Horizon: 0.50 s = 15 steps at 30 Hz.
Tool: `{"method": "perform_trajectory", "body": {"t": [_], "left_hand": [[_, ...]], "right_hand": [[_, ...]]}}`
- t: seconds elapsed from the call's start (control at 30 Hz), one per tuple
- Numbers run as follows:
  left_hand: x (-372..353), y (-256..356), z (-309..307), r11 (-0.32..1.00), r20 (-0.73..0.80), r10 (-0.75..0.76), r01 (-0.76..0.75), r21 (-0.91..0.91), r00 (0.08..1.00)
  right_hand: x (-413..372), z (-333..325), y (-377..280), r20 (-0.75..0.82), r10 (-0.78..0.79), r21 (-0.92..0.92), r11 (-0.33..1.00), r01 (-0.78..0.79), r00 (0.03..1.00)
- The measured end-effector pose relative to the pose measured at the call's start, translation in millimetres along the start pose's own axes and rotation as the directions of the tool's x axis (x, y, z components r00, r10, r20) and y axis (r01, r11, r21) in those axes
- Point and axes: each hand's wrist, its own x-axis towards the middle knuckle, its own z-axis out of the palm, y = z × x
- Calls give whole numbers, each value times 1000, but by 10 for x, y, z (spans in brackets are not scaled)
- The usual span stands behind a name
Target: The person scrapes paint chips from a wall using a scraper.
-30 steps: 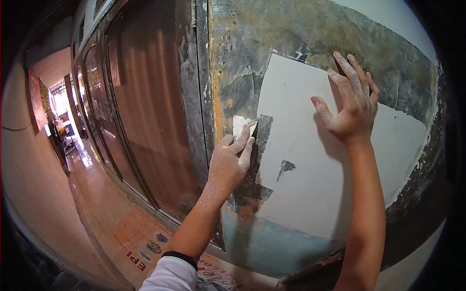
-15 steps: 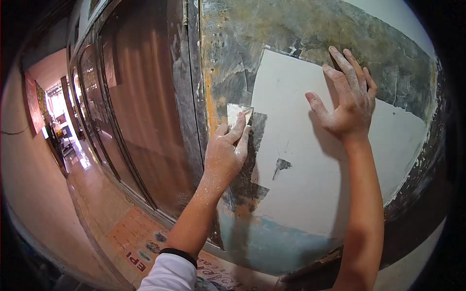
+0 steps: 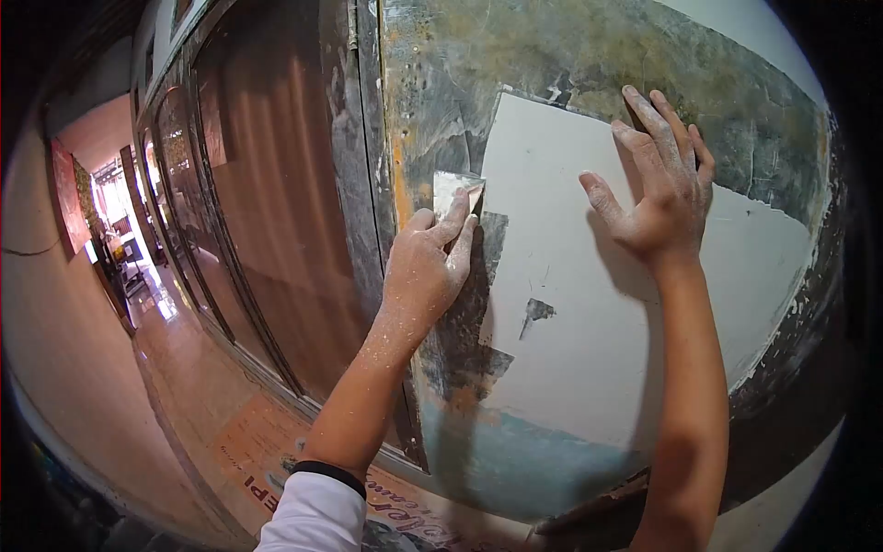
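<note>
In my left hand [image 3: 430, 262] is a putty knife [image 3: 457, 188], its flat blade pointing up and lying against the wall [image 3: 432, 101]. The index finger presses along the blade, and the handle is hidden in my grip. Just right of the blade begins a broad patch of white filler [image 3: 570, 368] with a small bare grey spot in it. My right hand [image 3: 658, 189] rests spread on the upper part of that patch, its fingertips reaching the grey-green surface above. White dust coats the fingers of both hands.
A dark wooden frame with curtained glass panes [image 3: 276, 184] stands left of the wall. A tiled passage [image 3: 175, 359] runs back to a bright doorway. Printed cardboard sheeting [image 3: 267, 451] lies on the floor below.
My left hand and the putty knife have slid a little up the wall. The right hand stays in the same place.
</note>
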Motion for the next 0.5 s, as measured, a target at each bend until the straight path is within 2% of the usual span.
{"method": "perform_trajectory", "body": {"t": [0.2, 0.5], "left_hand": [[155, 90, -45, 999, 13, -36, 37, -12, 999], [419, 105, -117, 998, 13, 52, -52, 18, 999]], "right_hand": [[-6, -5, 3, 1, -7, -1, 1000, 7, 1000], [-3, -9, 7, -7, -9, 12, 1000, 9, 1000]]}}
